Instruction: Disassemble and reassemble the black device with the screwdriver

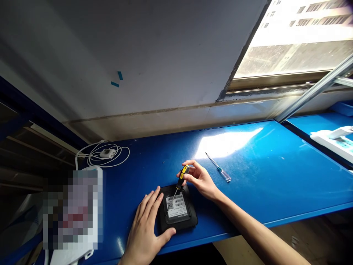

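Observation:
A black box-shaped device point(190, 217) with a white printed label lies on the blue table near its front edge. My left hand point(147, 224) rests against the device's left side, fingers stretched out and thumb at the near edge. In my right hand point(200, 180) is a black and yellow screwdriver point(182, 177), gripped by its handle between thumb and fingers. The screwdriver tilts, its shaft crossing the label toward the device's lower left. Its tip touches or hovers over the device there; I cannot tell which.
A second screwdriver point(218, 168) with a clear handle lies right of my right hand. A tiny dark piece point(163, 162) lies behind the device. A coiled white cable point(121, 162) with an adapter sits at the back left. A white device point(333, 141) stands at far right.

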Demonstrator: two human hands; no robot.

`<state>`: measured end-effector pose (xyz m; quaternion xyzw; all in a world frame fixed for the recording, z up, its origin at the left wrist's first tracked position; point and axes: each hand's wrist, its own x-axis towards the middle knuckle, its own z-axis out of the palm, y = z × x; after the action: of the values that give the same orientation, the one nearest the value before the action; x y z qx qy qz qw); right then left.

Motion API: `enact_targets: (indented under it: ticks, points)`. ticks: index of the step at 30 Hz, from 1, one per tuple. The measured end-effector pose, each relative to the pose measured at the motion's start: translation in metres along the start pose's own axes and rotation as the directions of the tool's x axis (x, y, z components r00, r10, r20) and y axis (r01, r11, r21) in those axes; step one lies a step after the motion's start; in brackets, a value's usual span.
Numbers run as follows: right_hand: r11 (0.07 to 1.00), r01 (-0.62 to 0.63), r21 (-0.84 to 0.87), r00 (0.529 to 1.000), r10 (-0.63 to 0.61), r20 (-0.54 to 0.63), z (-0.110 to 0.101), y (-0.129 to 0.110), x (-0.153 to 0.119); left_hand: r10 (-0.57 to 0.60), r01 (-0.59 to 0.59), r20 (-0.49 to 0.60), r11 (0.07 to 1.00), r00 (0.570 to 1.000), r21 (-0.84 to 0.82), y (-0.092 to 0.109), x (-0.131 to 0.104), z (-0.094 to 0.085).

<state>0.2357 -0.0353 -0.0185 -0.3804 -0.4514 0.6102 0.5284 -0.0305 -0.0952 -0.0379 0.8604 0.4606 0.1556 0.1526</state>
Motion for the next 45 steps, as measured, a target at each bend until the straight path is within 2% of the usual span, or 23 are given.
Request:
enact_targets:
  ticks: [8, 12, 18, 21, 37, 45]
  points:
    - [0.999, 0.012, -0.048, 1.0, -0.014, -0.027, 0.004, 0.002, 0.0, -0.001, 0.001, 0.003, 1.0, 1.0, -0.014, -0.001, -0.001, 0.001]
    - [0.994, 0.073, -0.086, 0.988, -0.084, -0.128, 0.001, 0.0, -0.001, -0.013, 0.013, 0.02, 1.0, 1.0, -0.013, -0.001, -0.001, 0.001]
    - [0.97, 0.182, -0.159, 0.9, -0.229, -0.371, -0.01, 0.0, 0.002, -0.004, 0.004, 0.025, 1.0, 1.0, -0.008, -0.001, 0.0, -0.001]
    - [0.965, 0.192, -0.181, 0.868, -0.253, -0.428, -0.013, 0.003, 0.006, -0.008, 0.008, 0.03, 1.0, 1.0, -0.001, 0.0, 0.001, -0.002]
    - [0.965, 0.165, -0.205, 0.868, -0.241, -0.434, -0.013, 0.011, 0.013, -0.023, 0.024, 0.021, 0.999, 1.0, -0.032, 0.0, 0.0, -0.003]
    - [0.981, 0.132, -0.144, 0.879, -0.183, -0.441, -0.015, 0.004, 0.01, -0.034, 0.035, 0.03, 0.998, 0.999, -0.048, 0.0, 0.0, -0.002]
